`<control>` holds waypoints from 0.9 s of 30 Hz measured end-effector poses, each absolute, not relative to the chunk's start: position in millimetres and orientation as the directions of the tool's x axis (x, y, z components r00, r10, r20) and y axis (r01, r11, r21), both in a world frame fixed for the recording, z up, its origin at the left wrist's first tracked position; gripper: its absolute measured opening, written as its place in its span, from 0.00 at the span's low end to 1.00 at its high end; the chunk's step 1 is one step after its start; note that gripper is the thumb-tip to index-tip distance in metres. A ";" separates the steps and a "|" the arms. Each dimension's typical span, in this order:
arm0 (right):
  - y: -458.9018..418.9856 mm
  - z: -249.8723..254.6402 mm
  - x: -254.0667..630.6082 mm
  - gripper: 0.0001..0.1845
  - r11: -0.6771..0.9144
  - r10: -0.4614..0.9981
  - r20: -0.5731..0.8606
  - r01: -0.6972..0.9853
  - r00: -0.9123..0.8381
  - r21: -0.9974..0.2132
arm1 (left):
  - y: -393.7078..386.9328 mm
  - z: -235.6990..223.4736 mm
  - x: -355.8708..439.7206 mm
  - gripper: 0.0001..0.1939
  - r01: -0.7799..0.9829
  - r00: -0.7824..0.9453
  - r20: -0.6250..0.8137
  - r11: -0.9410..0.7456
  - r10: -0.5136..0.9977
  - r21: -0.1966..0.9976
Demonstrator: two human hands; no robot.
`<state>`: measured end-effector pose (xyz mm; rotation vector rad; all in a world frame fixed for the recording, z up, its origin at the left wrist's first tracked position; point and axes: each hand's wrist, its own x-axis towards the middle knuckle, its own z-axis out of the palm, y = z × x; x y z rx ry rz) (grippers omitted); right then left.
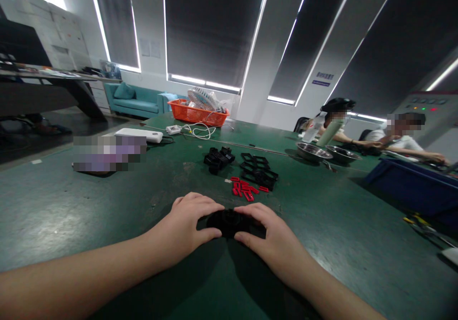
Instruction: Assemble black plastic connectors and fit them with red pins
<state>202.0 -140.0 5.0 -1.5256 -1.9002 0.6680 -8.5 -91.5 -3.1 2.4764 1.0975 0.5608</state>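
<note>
Between my two hands, low on the green table [168,167], is a black plastic part [229,220] with a raised round middle. My left hand [193,220] grips its left side with thumb and fingers. On the right side my right hand [266,224] holds it the same way, thumb in front and fingers behind. The ends of the part are hidden by my hands. Just beyond lie several small red rectangular rings [246,190]. Behind them are several black open frames [257,167] and, to their left, a heap of black parts [218,159].
An orange basket [198,115] with a fan stands at the far edge, a white cable [200,131] before it. A white power bank [139,135] lies at left. Metal bowls [313,152] and a blue bin [415,186] stand at right; two people sit beyond.
</note>
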 end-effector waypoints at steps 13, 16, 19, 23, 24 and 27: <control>-140.7 5.9 201.8 0.21 0.201 0.980 0.135 0.673 -0.149 -0.712 | -92.2 -1.1 -7.2 0.19 0.627 0.614 0.174 -0.609 0.770 0.485; -139.6 6.4 201.2 0.21 0.196 0.980 0.131 0.677 -0.147 -0.710 | -92.4 -0.7 -7.2 0.19 0.636 0.610 0.165 -0.603 0.775 0.482; -138.8 7.0 200.5 0.21 0.190 0.982 0.126 0.683 -0.143 -0.706 | -91.9 -1.1 -7.4 0.20 0.635 0.610 0.163 -0.602 0.775 0.485; -138.9 6.8 200.4 0.21 0.183 0.983 0.120 0.682 -0.139 -0.708 | -91.1 -1.5 -7.4 0.20 0.631 0.616 0.160 -0.605 0.771 0.486; -138.9 6.7 200.5 0.22 0.183 0.983 0.120 0.682 -0.139 -0.708 | -91.0 -1.4 -7.4 0.20 0.631 0.616 0.158 -0.604 0.771 0.486; -138.7 6.6 200.7 0.22 0.185 0.983 0.122 0.684 -0.140 -0.706 | -91.2 -1.1 -7.1 0.20 0.642 0.615 0.145 -0.599 0.775 0.479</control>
